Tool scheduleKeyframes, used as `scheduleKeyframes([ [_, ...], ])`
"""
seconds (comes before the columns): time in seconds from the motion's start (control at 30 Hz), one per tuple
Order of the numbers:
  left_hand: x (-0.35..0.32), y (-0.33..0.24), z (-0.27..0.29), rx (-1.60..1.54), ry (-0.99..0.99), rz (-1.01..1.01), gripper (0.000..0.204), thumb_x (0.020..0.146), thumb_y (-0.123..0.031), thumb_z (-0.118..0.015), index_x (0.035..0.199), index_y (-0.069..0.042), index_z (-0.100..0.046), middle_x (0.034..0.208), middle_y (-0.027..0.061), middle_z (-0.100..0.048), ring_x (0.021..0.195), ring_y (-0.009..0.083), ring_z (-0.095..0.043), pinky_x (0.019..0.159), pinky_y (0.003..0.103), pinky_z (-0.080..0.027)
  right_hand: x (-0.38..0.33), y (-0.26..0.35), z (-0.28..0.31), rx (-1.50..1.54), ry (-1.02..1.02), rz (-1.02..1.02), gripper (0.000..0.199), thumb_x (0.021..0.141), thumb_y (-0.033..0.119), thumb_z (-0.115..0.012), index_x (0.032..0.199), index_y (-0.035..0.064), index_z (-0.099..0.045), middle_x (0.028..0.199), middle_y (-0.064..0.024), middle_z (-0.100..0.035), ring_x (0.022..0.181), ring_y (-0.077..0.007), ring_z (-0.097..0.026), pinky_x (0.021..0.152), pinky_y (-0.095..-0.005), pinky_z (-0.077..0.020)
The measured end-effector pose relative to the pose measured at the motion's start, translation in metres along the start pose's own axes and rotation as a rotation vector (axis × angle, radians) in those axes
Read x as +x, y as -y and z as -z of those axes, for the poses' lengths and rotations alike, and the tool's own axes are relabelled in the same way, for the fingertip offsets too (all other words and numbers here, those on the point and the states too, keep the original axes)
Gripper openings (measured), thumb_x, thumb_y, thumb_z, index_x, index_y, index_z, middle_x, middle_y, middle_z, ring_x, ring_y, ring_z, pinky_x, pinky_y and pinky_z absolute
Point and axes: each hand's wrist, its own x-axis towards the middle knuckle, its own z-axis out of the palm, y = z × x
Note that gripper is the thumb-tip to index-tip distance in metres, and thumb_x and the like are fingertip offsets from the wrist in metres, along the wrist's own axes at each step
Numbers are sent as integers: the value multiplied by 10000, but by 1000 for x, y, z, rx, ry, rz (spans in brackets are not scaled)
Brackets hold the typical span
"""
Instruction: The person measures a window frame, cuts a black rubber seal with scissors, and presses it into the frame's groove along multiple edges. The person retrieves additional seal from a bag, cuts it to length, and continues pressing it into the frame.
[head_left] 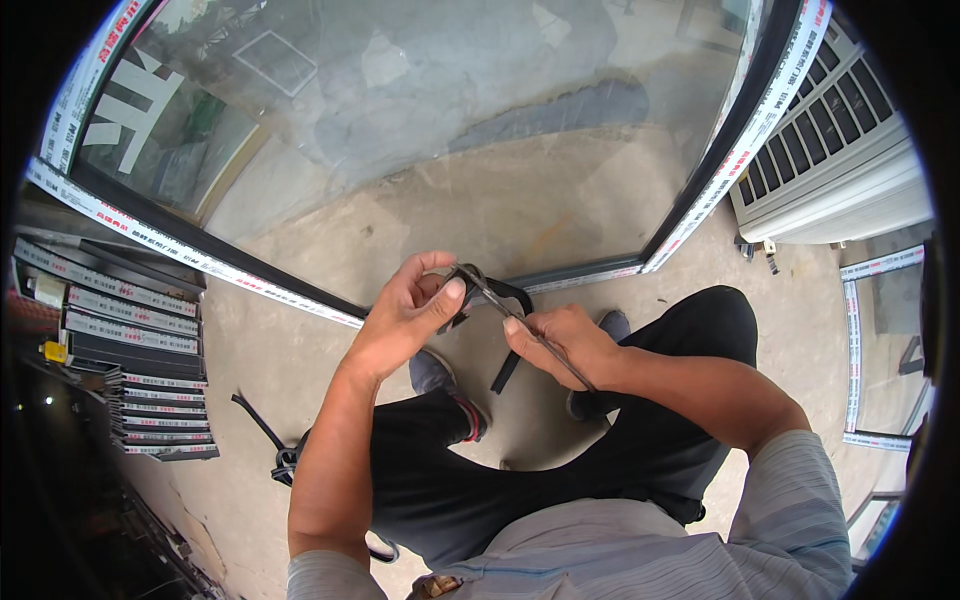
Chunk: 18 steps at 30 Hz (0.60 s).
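My left hand (412, 305) pinches a loop of black rubber sealing strip (503, 291) between thumb and fingers, just below the lower edge of a large glazed window frame (640, 262). My right hand (560, 342) grips a thin dark tool (540, 345) whose tip runs up into the strip where the left thumb presses. A loose end of the strip hangs down between both hands, above my shoes. I am crouching in dark trousers and a striped shirt.
The glass pane with its taped dark frame leans over the concrete floor ahead. Stacked taped frame profiles (135, 335) lie at left. Another black strip (262, 428) trails on the floor by my left knee. A white grilled air-conditioner unit (840, 150) stands at right, beside another frame (852, 340).
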Motion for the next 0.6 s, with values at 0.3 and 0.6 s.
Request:
scheduleKeyframes([
  [0.3,-4,-15,10,-36,352,92,713,960,-449,-747,1468,-43,-455,1095,99,-719,760,116,-561,782,297,-534,-7,-6,-8,-17,19,97,507,1082,407,-534,780,13,-639,568,-158,-503,505,-297,-520,538,-428,-444],
  [0.6,1,-5,2,80,322,88,612,944,-427,-760,1337,-27,-517,1003,96,-720,700,130,-670,706,297,-583,-7,-10,8,-29,-7,99,673,1044,591,-484,805,-5,-685,690,-241,-619,676,-452,-623,658,-498,-503],
])
